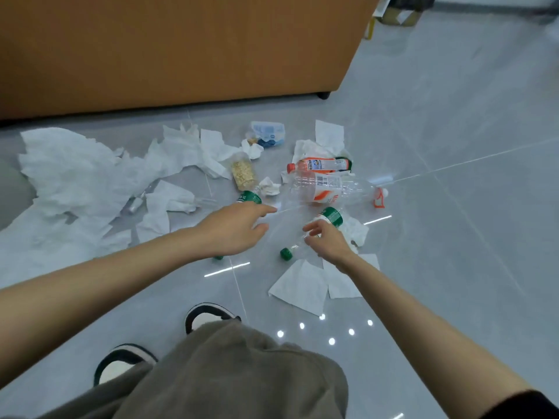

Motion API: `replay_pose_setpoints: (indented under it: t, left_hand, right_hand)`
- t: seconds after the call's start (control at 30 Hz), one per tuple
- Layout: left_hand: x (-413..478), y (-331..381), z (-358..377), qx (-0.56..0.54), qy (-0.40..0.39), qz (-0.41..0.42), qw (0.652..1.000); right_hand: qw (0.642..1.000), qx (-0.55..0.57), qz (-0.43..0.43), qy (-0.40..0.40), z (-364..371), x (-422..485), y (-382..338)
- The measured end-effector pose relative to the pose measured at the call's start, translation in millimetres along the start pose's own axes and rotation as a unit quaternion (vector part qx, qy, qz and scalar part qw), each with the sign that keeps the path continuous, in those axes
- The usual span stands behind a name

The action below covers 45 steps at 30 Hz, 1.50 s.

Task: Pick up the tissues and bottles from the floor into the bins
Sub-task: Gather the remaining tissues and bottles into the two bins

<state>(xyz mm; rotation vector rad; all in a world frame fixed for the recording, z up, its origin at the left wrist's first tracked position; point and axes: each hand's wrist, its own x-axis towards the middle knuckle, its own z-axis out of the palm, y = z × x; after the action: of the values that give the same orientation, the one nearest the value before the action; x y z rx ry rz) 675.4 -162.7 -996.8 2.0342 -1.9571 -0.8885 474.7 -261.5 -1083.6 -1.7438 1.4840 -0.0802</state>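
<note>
**Both hands down among the floor litter**

My right hand (328, 241) curls round the green-capped bottle (331, 216). It lies on the grey floor (453, 237), its long axis slanting from the cap nearest me up and away to the right, with the label end beyond my knuckles. My left hand (234, 229) is spread and holds nothing, its straight fingers pointing at the big clear bottle (320, 189), which lies crosswise just past both hands. A second green-labelled bottle (249, 197) shows just beyond that hand, so I judge the left is the nearer reach for it. Tissues (75, 176) sprawl well to the left. No bin is in view.
</note>
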Motion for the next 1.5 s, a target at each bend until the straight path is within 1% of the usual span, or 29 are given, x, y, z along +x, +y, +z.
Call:
replay_pose_setpoints:
  t: [0.23,0.33,0.4,0.47,0.57,0.67,0.73,0.83,0.9,0.97,1.07,1.13,1.27,1.33,1.37,1.4,1.43,1.47,1.5]
  left_hand:
    - [17,-10,47,-0.049,-0.021,-0.014,0.998]
    - [25,-24,62,-0.079,-0.036,-0.026,0.996]
    - [29,-33,72,-0.098,-0.042,-0.030,0.994]
    - [34,-41,81,-0.120,-0.042,-0.034,0.991]
    - [42,-52,99,-0.158,-0.030,-0.043,0.986]
    - [45,-58,116,-0.193,-0.028,-0.060,0.979]
    - [44,-62,125,-0.209,-0.030,-0.066,0.975]
    - [39,-67,137,-0.222,-0.024,-0.068,0.972]
    - [32,-66,141,-0.248,-0.019,-0.057,0.967]
    - [27,-61,144,-0.287,-0.013,-0.044,0.957]
    - [22,-53,150,-0.350,-0.015,-0.054,0.935]
    - [20,-50,155,-0.366,0.001,-0.056,0.929]
    - [18,-45,163,-0.403,0.072,-0.059,0.911]
    - [17,-46,163,-0.422,0.085,-0.077,0.899]
    - [16,-48,163,-0.427,0.089,-0.085,0.896]
    - [15,-50,161,-0.432,0.088,-0.091,0.893]
    - [15,-52,160,-0.442,0.085,-0.099,0.888]
    - [15,-53,160,-0.454,0.078,-0.107,0.881]
    - [14,-52,160,-0.469,0.071,-0.114,0.873]
  right_hand:
    - [0.988,-0.138,0.019,-0.072,36,2,69]
    - [0.983,-0.158,0.047,-0.081,55,5,89]
    - [0.980,-0.177,0.046,-0.074,68,6,99]
    - [0.979,-0.195,0.027,-0.046,76,6,105]
    - [0.983,-0.185,-0.002,-0.007,84,12,109]
    - [0.981,-0.193,-0.015,-0.008,84,16,107]
    - [0.987,-0.158,-0.016,0.001,81,16,99]
    - [0.999,-0.034,-0.025,-0.022,77,5,78]
    - [0.998,0.051,-0.027,-0.039,72,-6,63]
    - [0.994,0.102,-0.029,-0.036,67,-17,52]
    - [0.974,0.224,0.003,-0.042,63,-32,42]
    - [0.956,0.288,0.027,-0.047,61,-39,38]
    - [0.941,0.337,0.033,-0.029,57,-46,37]
    - [0.936,0.349,0.038,-0.015,54,-44,42]
    - [0.936,0.349,0.041,0.000,53,-40,47]
    - [0.945,0.322,0.045,0.026,52,-33,56]
    - [0.963,0.254,0.056,0.063,50,-27,68]
    - [0.979,0.157,0.077,0.103,49,-19,83]
    - [0.984,0.061,0.107,0.131,48,-12,99]
